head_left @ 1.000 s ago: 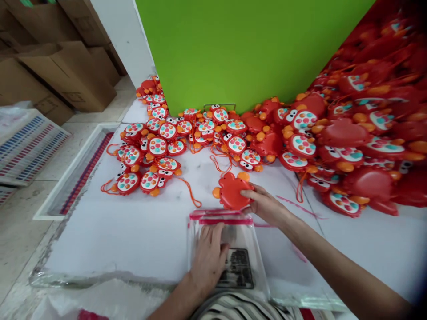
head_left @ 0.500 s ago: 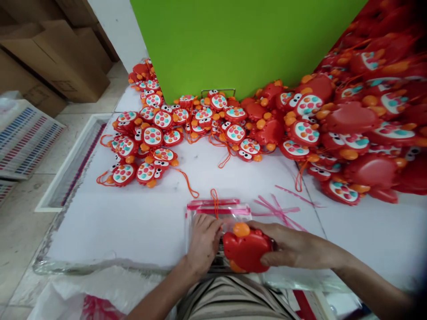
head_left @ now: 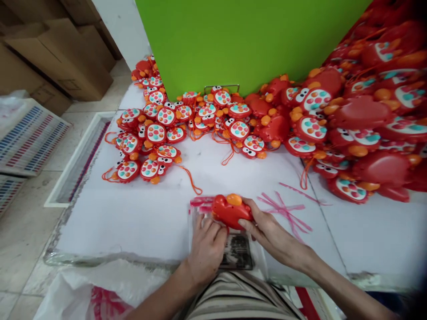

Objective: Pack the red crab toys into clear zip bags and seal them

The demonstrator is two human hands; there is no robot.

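From where I stand, the red, rounded plastic toy with an orange knob on top [head_left: 230, 214] is up off the table, smooth side showing, above the far part of some clear plastic bags with bright pink top edges [head_left: 202, 202]. The person's right hand [head_left: 270, 231] grips it from the right, thumb on the near side and fingers behind. The left hand [head_left: 208, 245] lies over the bags with its fingers bent, right by the toy's lower left side; I cannot tell whether it is pinching anything. To the right of that hand, a black printed rectangle [head_left: 238, 252] shows on the bags, close against the person's striped clothing [head_left: 240, 298].

The bags lie at the near edge of a white-covered table [head_left: 133, 222]. Thin pink plastic strips [head_left: 283, 210] are strewn across each other to the right of the toy. Farther back on the left sits a cluster of red toys with white, dotted faces and googly eyes [head_left: 147, 142], an orange cord loop [head_left: 193, 181] trailing from its right side. More of them run back to a deep, jumbled red heap [head_left: 363, 115] on the right, some turned smooth side up. Behind stands a bright green panel [head_left: 247, 44], and off to the left brown cardboard boxes [head_left: 63, 58] sit on the tiled floor [head_left: 20, 231].
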